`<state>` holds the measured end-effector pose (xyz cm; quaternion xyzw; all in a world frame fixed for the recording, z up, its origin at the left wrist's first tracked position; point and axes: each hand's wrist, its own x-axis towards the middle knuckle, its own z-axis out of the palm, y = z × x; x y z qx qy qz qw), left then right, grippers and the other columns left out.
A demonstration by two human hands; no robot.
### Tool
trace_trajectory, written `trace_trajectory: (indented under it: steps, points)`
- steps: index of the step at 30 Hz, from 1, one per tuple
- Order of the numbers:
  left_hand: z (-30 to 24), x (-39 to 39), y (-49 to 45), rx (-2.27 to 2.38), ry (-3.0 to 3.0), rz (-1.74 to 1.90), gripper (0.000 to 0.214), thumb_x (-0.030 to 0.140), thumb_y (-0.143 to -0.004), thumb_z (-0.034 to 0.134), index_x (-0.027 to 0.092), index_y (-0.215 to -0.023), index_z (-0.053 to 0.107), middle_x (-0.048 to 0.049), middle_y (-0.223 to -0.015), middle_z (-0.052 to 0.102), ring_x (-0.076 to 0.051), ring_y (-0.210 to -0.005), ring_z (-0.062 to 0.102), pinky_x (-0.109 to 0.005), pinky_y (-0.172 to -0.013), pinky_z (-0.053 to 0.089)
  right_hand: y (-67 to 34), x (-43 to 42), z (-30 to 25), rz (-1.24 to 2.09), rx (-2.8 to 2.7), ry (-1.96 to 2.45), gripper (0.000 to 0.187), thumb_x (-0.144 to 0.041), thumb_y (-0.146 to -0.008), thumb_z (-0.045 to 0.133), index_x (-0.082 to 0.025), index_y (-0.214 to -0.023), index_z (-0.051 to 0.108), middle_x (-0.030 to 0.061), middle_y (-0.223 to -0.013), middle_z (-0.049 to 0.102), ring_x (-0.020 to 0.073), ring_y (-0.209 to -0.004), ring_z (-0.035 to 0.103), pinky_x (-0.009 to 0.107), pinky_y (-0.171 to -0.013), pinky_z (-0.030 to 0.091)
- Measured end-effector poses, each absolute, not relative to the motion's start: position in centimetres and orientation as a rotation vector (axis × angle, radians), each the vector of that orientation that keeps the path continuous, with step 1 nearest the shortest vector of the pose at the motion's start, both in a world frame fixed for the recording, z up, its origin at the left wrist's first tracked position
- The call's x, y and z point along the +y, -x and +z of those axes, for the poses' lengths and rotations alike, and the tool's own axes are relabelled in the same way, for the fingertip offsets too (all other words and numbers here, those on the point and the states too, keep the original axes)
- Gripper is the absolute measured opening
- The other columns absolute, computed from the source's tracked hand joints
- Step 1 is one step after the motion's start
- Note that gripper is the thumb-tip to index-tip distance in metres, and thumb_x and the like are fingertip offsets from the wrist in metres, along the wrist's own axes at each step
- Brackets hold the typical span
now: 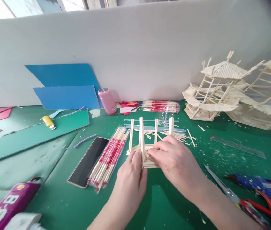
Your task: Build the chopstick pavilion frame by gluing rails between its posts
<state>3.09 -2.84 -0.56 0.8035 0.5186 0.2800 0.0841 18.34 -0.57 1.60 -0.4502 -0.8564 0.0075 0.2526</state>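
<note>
A small frame of wooden sticks (147,140), a flat stacked base with several upright posts, stands on the green mat (164,198). My left hand (131,179) grips the near left side of its base, fingers curled. My right hand (176,159) is closed over the base's right side, fingertips pinched on the sticks at the middle. Loose cut sticks (173,134) lie just behind the frame.
A wrapped chopstick bundle (109,158) and a black phone (88,161) lie to the left. Finished stick pavilions (216,89) stand at the right back. Scissors (233,195), a blue glue gun (262,187) and a clear ruler (237,146) lie right. A pink bottle (107,100) and blue card (65,86) lean against the white wall.
</note>
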Motion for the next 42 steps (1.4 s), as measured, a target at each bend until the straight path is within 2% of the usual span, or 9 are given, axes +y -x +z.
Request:
trace_trajectory:
  steps: [8,19,30,33,37,39,42]
  points:
    - [-0.9,-2.9,-2.9,1.558,-2.461,0.86,0.03,0.008,-0.079,0.037,0.016,-0.107,0.044,-0.0129,-0.097,0.062,-0.023,-0.085,0.064,-0.035,-0.066,0.055,-18.5,-0.7,1.5,0.049,-2.323,1.194,0.018,-0.007,-0.081,0.05,-0.02,-0.073,0.061,0.0007,-0.072,0.06,0.0159,-0.071,0.046,0.029,-0.063,0.039]
    - [-1.2,-3.2,-3.1,1.548,-2.456,0.812,0.028,0.009,-0.081,0.038,0.015,-0.108,0.044,-0.0148,-0.098,0.06,-0.025,-0.089,0.063,-0.039,-0.071,0.055,-18.4,-0.8,1.5,0.07,-2.296,1.19,0.02,-0.007,-0.082,0.049,-0.021,-0.077,0.063,0.0012,-0.073,0.061,0.0161,-0.072,0.048,0.029,-0.062,0.04]
    - [-1.2,-3.2,-3.2,1.533,-2.462,0.818,0.025,0.009,-0.082,0.038,0.013,-0.106,0.046,-0.0167,-0.096,0.061,-0.026,-0.088,0.064,-0.039,-0.068,0.055,-18.3,-1.0,1.7,0.072,-2.29,1.195,0.02,-0.009,-0.082,0.049,-0.021,-0.073,0.063,0.001,-0.073,0.062,0.016,-0.072,0.049,0.029,-0.062,0.041]
    - [-1.3,-3.3,-3.1,1.535,-2.468,0.814,0.029,0.01,-0.082,0.038,0.014,-0.111,0.044,-0.0169,-0.099,0.06,-0.026,-0.091,0.063,-0.039,-0.069,0.055,-18.9,-1.3,1.9,0.052,-2.236,1.172,0.019,-0.011,-0.083,0.048,-0.02,-0.087,0.065,0.0027,-0.081,0.063,0.0171,-0.079,0.052,0.03,-0.067,0.044]
    - [-1.7,-3.3,-2.9,1.577,-2.462,0.805,0.031,0.012,-0.082,0.038,0.014,-0.113,0.044,-0.0187,-0.104,0.059,-0.027,-0.093,0.063,-0.039,-0.069,0.056,-20.9,-2.3,0.8,0.003,-1.993,1.181,0.026,-0.016,-0.084,0.051,-0.018,-0.11,0.058,0.006,-0.095,0.061,0.0181,-0.089,0.053,0.034,-0.078,0.045]
    - [-1.8,-3.3,-2.9,1.58,-2.463,0.807,0.031,0.012,-0.082,0.037,0.014,-0.113,0.044,-0.0187,-0.104,0.059,-0.027,-0.094,0.062,-0.039,-0.069,0.056,-21.8,-3.1,-0.5,0.033,-1.846,1.265,0.03,-0.019,-0.084,0.052,-0.017,-0.113,0.054,0.0077,-0.101,0.058,0.0188,-0.091,0.053,0.033,-0.077,0.047]
    - [-1.8,-3.4,-2.9,1.575,-2.472,0.808,0.03,0.012,-0.083,0.037,0.014,-0.112,0.044,-0.0189,-0.102,0.06,-0.027,-0.093,0.063,-0.039,-0.07,0.056,-22.2,-4.4,-2.7,0.077,-1.707,1.37,0.043,-0.027,-0.083,0.054,-0.015,-0.123,0.044,0.011,-0.106,0.053,0.0195,-0.085,0.052,0.032,-0.066,0.048]
